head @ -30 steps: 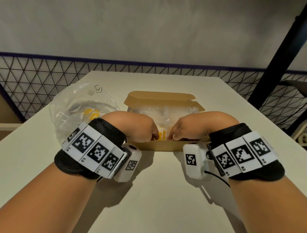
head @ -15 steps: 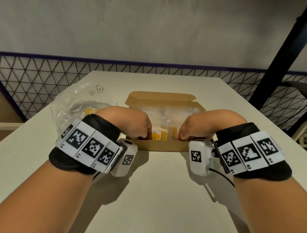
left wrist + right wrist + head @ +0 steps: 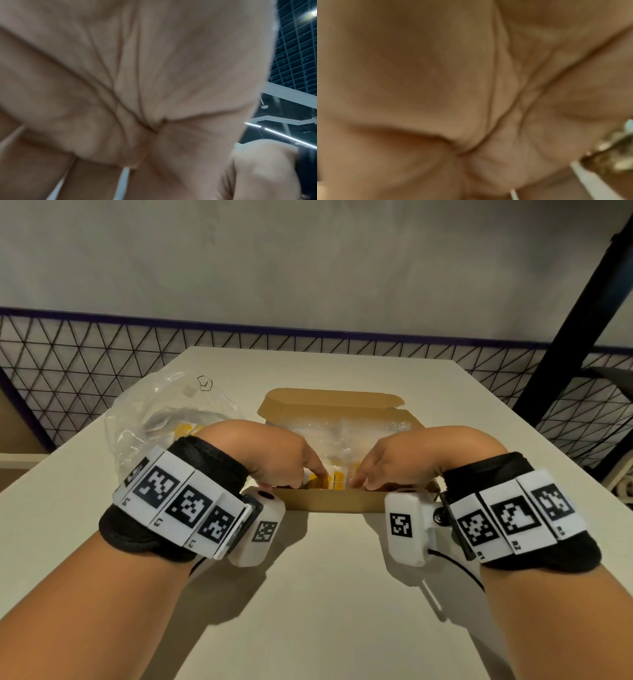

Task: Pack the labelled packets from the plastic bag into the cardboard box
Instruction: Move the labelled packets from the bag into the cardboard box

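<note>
The open cardboard box (image 3: 329,504) sits mid-table with its lid flap (image 3: 329,402) folded back. Clear packets with yellow labels (image 3: 337,478) lie inside it. My left hand (image 3: 313,479) and right hand (image 3: 363,481) both reach over the box's near wall, fingertips down on the packets at its front. Neither hand grips anything that I can see. The clear plastic bag (image 3: 154,419) lies left of the box with yellow-labelled packets still showing inside. The left wrist view is filled by my blurred palm (image 3: 137,81), and the right wrist view by the other palm (image 3: 471,81).
The pale table (image 3: 308,594) stretches bare towards me. A black wire mesh fence (image 3: 68,364) runs behind its far and left edges. A black slanted post (image 3: 575,330) stands at the right.
Both hands drew apart half a second ago, then came back together over the box's front. Their fingers now point down onto the yellow-labelled packets.
</note>
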Demonstrator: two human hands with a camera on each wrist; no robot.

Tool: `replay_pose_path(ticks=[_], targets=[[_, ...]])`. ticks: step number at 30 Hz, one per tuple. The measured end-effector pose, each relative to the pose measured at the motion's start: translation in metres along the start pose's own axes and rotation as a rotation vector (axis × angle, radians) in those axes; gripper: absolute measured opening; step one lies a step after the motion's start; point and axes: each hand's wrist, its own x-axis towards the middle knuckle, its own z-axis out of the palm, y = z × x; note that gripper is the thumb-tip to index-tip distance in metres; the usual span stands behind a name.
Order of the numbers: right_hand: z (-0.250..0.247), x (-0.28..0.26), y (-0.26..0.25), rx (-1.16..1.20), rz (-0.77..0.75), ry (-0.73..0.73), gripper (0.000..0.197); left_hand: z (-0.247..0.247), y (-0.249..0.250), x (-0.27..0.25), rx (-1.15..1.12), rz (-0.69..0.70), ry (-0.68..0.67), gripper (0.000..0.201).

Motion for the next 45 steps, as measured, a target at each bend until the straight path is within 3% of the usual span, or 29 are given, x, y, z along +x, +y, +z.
replay_pose_path(ticks=[5,10,14,18,21,27,34,37,41,45], targets=[[0.001,0.000,-0.004,-0.133,-0.030,-0.016,0.040,0.002,0.001,0.002,0.019,-0.006,-0.009,0.058],[0.000,0.003,0.002,-0.050,-0.035,0.010,0.038,-0.003,-0.002,-0.002,-0.094,0.009,0.029,0.046],[-0.001,0.005,0.005,0.058,-0.034,0.079,0.030,-0.015,-0.019,-0.015,-0.257,0.005,0.249,0.017],[-0.003,0.004,0.007,0.169,-0.077,0.232,0.024,-0.024,-0.048,-0.014,-0.324,-0.120,0.505,0.012],[-0.004,0.006,0.007,0.180,-0.102,0.335,0.022,-0.022,-0.070,-0.007,-0.350,-0.279,0.565,0.012],[-0.005,0.007,0.006,0.177,-0.134,0.395,0.026,-0.011,-0.094,0.001,-0.333,-0.462,0.412,0.044],[-0.002,0.009,0.004,0.111,-0.131,0.411,0.026,-0.006,-0.099,-0.003,-0.041,-0.453,0.118,0.042],[-0.001,0.010,0.004,0.094,-0.131,0.404,0.025,-0.005,-0.098,-0.001,-0.119,-0.414,0.109,0.036],[-0.001,0.012,0.004,0.078,-0.138,0.409,0.024,-0.006,-0.103,0.002,-0.155,-0.430,0.177,0.009],[0.000,0.014,0.003,0.056,-0.144,0.417,0.023,-0.005,-0.104,0.001,-0.111,-0.434,0.188,0.009]])
